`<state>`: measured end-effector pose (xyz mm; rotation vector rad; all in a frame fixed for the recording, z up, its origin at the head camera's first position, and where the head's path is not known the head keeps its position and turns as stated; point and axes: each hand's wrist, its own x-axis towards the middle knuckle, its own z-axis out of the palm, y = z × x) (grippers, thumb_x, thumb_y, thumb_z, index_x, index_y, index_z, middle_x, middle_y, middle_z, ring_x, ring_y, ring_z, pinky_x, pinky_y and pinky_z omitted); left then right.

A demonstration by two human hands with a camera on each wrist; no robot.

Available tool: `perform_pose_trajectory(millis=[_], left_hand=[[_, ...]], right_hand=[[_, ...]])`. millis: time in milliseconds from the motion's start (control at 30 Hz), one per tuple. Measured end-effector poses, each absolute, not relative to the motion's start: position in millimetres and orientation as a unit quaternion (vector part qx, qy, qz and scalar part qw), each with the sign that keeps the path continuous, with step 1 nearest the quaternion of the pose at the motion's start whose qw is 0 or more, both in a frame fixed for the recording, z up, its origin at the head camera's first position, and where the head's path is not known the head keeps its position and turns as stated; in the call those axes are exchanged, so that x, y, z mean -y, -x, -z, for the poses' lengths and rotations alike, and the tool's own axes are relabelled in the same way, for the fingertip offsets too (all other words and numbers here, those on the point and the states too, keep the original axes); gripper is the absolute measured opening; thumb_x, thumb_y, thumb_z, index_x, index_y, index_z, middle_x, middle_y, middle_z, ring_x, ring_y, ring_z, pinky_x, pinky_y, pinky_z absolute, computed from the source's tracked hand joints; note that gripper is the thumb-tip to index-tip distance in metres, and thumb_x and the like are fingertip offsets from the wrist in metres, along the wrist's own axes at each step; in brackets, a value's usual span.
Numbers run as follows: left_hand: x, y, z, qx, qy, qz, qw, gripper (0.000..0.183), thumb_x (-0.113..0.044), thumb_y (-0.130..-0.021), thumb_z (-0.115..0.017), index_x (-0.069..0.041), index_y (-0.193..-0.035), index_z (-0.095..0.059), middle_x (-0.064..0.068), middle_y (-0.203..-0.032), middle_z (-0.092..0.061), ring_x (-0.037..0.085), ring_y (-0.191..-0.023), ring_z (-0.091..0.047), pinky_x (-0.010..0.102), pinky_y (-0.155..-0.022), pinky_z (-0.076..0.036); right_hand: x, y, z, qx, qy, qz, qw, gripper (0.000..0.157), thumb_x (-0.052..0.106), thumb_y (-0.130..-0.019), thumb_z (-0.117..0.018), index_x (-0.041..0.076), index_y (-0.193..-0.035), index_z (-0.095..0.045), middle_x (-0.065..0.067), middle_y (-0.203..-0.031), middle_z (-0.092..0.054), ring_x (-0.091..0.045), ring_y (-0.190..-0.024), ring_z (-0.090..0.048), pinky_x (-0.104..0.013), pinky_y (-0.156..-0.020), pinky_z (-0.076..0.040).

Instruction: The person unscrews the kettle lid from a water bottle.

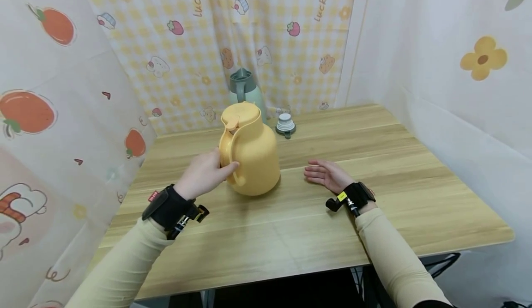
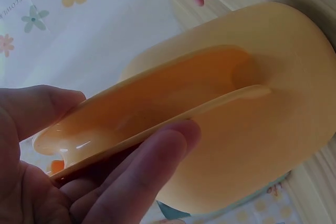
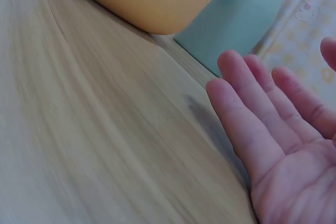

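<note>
My left hand [image 1: 204, 173] grips the handle [image 2: 157, 106] of a yellow thermos jug [image 1: 259, 160], with the thumb on one side and the fingers on the other. The jug's lid [image 1: 240, 113] is on. Whether its base touches the table or hangs just above, I cannot tell. My right hand [image 1: 328, 175] holds nothing and lies low over the table to the right of the jug, its fingers relaxed; in the right wrist view, the fingers [image 3: 247, 119] are extended. Partly hidden behind the yellow jug is a green thermos jug [image 3: 236, 22], its top uncovered.
A white and green stopper [image 1: 285, 124] sits on the wooden table [image 1: 316, 229], right of the green jug. A checked curtain [image 1: 178, 63] hangs along the back edge, and pale printed sheets [image 1: 457, 128] enclose the sides. Cables [image 1: 446, 264] hang below the table's front edge.
</note>
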<state>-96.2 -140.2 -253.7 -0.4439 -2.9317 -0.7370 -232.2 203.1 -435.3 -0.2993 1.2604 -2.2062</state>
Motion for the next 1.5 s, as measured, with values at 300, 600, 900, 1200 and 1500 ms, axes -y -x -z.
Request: perform_pose_trajectory(millis=[300,600,900,1200,1500], left_hand=[[118.7,101.8,257.2,0.956,0.161,0.244,0.027,0.029,-0.032,-0.096,-0.06,-0.004,-0.102,-0.058,0.001,-0.068,-0.052,0.016,-0.058,-0.05,0.03,-0.053,-0.04],[114.7,103.6,265.8,0.952,0.169,0.252,0.04,0.035,-0.031,-0.095,-0.06,-0.003,-0.115,-0.056,0.003,-0.078,-0.062,0.017,-0.064,-0.056,0.031,-0.058,-0.045],[100.4,117.5,265.6,0.952,0.171,0.25,0.044,0.038,-0.034,-0.094,-0.058,0.0,-0.109,-0.053,0.005,-0.075,-0.058,0.02,-0.063,-0.055,0.032,-0.054,-0.043],[100.7,124.4,262.0,0.961,0.15,0.228,0.036,0.044,-0.035,-0.095,-0.059,0.003,-0.115,-0.05,0.007,-0.074,-0.058,0.022,-0.063,-0.056,0.033,-0.055,-0.044],[104.9,124.3,264.2,0.961,0.149,0.231,0.035,0.049,-0.036,-0.096,-0.058,0.005,-0.122,-0.047,0.007,-0.079,-0.059,0.021,-0.068,-0.058,0.034,-0.061,-0.046]], right_hand=[[-236.0,238.8,437.0,-0.48,0.129,0.81,0.31,0.056,0.016,-0.108,-0.031,-0.013,-0.148,-0.004,-0.029,-0.135,-0.047,-0.025,-0.11,-0.062,-0.039,-0.098,-0.045],[-261.0,260.8,335.6,-0.569,0.174,0.722,0.353,0.047,0.003,-0.105,-0.034,-0.022,-0.14,-0.012,-0.027,-0.124,-0.058,-0.032,-0.116,-0.058,-0.044,-0.106,-0.031],[-199.4,256.7,175.4,-0.76,0.204,0.519,0.334,0.047,0.01,-0.101,-0.052,-0.017,-0.136,-0.037,-0.019,-0.118,-0.064,-0.023,-0.103,-0.066,-0.032,-0.091,-0.049],[-125.8,264.4,122.2,-0.895,0.215,0.278,0.276,0.062,0.035,-0.09,-0.07,-0.006,-0.132,-0.05,-0.022,-0.133,-0.053,-0.027,-0.113,-0.06,-0.033,-0.09,-0.05],[-74.7,259.3,125.2,-0.946,0.243,0.103,0.191,0.052,0.055,-0.076,-0.076,0.006,-0.086,-0.063,-0.005,-0.089,-0.062,-0.019,-0.08,-0.063,-0.029,-0.071,-0.054]])
